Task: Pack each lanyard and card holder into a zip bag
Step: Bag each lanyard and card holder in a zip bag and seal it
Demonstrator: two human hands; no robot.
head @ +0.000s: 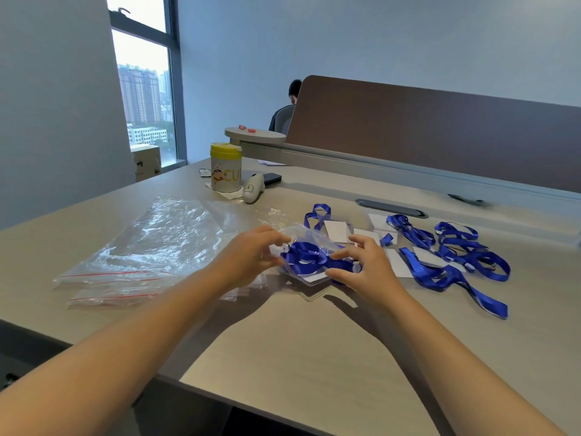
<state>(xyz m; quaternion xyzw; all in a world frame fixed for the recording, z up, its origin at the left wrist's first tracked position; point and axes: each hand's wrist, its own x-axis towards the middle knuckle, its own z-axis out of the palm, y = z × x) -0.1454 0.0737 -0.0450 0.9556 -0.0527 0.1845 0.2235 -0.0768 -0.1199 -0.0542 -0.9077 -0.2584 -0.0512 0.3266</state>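
A clear zip bag (309, 237) lies at the middle of the desk with a bunched blue lanyard (306, 258) and a card holder (314, 277) partly inside it. My left hand (251, 258) pinches the bag's left edge. My right hand (364, 265) has its fingers curled on the lanyard and the card holder at the bag's right side. To the right lie several more blue lanyards (452, 256) with white card holders (336, 231). A pile of empty zip bags (151, 247) with red seal lines lies to the left.
A yellow-lidded white canister (225, 167), a small white device (253, 191) and a dark phone (271, 177) stand behind the bags. A cable slot (391, 208) and a brown divider (440, 121) run along the back. A person sits beyond the divider. The desk's front edge is near me.
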